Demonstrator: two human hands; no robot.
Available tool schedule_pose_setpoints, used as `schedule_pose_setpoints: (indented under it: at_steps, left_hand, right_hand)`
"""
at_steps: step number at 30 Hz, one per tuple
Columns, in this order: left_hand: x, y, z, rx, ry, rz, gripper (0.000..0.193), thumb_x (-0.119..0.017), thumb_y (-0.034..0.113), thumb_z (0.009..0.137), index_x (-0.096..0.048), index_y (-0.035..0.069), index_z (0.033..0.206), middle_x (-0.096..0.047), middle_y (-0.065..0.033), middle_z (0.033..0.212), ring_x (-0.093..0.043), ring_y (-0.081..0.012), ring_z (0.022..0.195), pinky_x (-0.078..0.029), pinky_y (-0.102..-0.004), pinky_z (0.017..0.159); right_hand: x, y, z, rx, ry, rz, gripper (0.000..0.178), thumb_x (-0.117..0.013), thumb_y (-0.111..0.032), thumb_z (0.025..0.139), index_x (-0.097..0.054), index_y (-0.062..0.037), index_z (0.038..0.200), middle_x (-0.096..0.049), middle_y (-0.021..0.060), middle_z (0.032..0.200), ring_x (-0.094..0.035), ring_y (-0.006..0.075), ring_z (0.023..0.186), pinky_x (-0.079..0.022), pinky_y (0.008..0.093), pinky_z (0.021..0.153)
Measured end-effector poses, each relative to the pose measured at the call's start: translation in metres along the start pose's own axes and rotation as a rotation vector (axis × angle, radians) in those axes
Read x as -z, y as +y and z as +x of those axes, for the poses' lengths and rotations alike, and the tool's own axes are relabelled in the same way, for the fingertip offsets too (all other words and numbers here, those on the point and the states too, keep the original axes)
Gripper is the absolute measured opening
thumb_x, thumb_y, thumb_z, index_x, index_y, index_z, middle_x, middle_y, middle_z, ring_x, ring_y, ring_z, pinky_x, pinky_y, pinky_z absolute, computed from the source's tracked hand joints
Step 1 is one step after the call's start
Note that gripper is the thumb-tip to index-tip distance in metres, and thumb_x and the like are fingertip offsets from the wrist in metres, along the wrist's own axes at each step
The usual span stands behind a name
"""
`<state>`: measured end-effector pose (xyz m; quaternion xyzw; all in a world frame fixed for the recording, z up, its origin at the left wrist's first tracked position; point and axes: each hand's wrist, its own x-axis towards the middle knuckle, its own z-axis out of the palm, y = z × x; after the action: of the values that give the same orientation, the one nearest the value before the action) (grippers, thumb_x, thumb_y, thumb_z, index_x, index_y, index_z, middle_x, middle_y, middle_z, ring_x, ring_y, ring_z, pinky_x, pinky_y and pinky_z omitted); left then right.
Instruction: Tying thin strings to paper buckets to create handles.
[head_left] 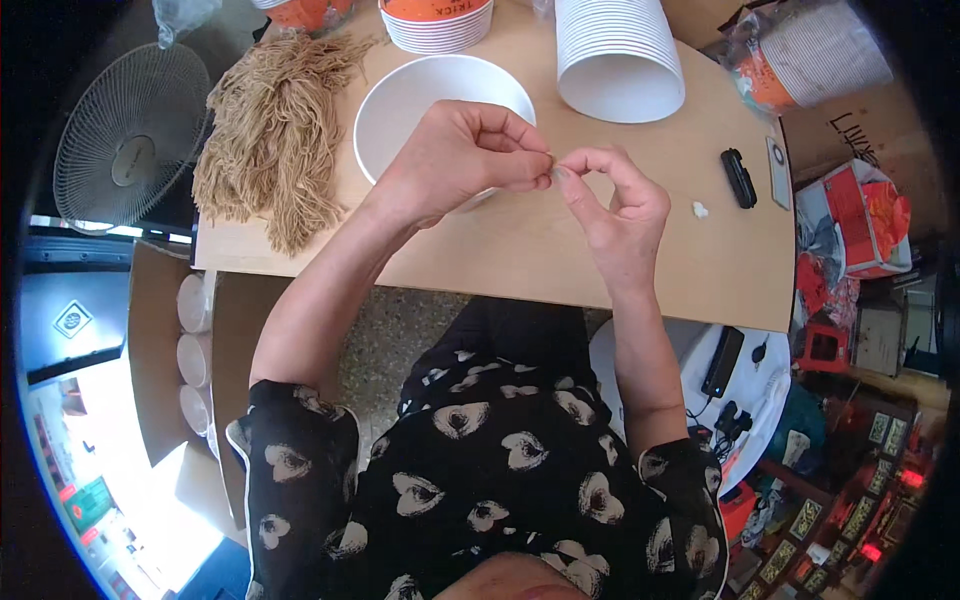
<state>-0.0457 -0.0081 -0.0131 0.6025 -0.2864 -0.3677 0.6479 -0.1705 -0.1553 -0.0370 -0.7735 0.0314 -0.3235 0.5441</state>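
Observation:
My left hand (468, 155) and my right hand (622, 205) meet in front of a white paper tub (385, 110) on the wooden table. The thumb and fingers of each are pinched together at the same spot. Whatever lies between the fingertips is too small to make out. Partly behind my left hand and wrist, the tub stands with its mouth facing up. To its left lies a thick bundle of beige yarn strands (275, 140). A small white scrap (700, 210) rests on the table, right of my right hand.
A nested stack of white tubs (620, 50) lies at the back, beside orange-printed tubs (437, 25). Toward the right edge are a black oblong object (738, 178) and a flat silvery one (777, 172). A fan (130, 150) stands at left, above an open cardboard box (160, 350).

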Motion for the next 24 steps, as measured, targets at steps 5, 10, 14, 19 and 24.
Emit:
schedule_pose_setpoints:
  at_steps: [5,10,14,19,24]
  left_hand:
    - [0.005,-0.007,0.003,0.029,0.001,-0.125,0.017,-0.073,0.001,0.082,-0.067,-0.008,0.095,-0.072,-0.013,0.085,-0.071,-0.0149,0.078,-0.058,-0.0245,0.072]
    - [0.006,-0.008,0.003,0.013,-0.031,0.05,0.019,-0.072,0.001,0.083,-0.067,-0.005,0.1,-0.072,-0.0109,0.089,-0.07,-0.013,0.081,-0.055,-0.0232,0.073]
    - [0.002,-0.005,0.002,-0.013,-0.051,0.112,0.018,-0.072,0.001,0.083,-0.067,-0.005,0.099,-0.072,-0.0103,0.089,-0.07,-0.013,0.083,-0.055,-0.0229,0.073]
    - [-0.004,-0.002,-0.003,-0.024,-0.017,0.107,0.017,-0.075,0.002,0.08,-0.07,-0.005,0.095,-0.073,-0.0088,0.086,-0.069,-0.011,0.081,-0.055,-0.022,0.072]
    - [-0.009,-0.009,-0.004,-0.114,0.004,0.138,0.018,-0.076,0.004,0.081,-0.07,-0.005,0.096,-0.072,-0.0084,0.087,-0.069,-0.0107,0.081,-0.056,-0.023,0.074]
  right_hand:
    - [0.003,0.008,0.004,0.2,-0.036,-0.203,0.012,-0.075,0.001,0.077,-0.07,-0.005,0.085,-0.066,0.0022,0.082,-0.06,0.0163,0.079,-0.043,0.0315,0.081]
    - [0.003,0.009,0.004,0.193,-0.065,-0.246,0.01,-0.074,0.0,0.077,-0.07,-0.0059,0.085,-0.067,0.0026,0.083,-0.059,0.0183,0.082,-0.043,0.0324,0.082]
    - [0.003,0.012,0.001,0.114,-0.027,-0.105,0.007,-0.074,-0.002,0.08,-0.07,-0.0035,0.085,-0.067,0.0038,0.083,-0.059,0.016,0.083,-0.045,0.0304,0.08]
    - [0.004,0.011,-0.003,-0.264,0.011,0.204,0.009,-0.073,-0.004,0.084,-0.071,0.0023,0.09,-0.068,0.0017,0.085,-0.059,0.0077,0.081,-0.048,0.0235,0.076]
    - [0.008,0.011,-0.005,-0.358,0.02,0.341,0.013,-0.072,-0.004,0.085,-0.07,0.0041,0.095,-0.069,0.0049,0.087,-0.062,0.0094,0.08,-0.048,0.0229,0.076]
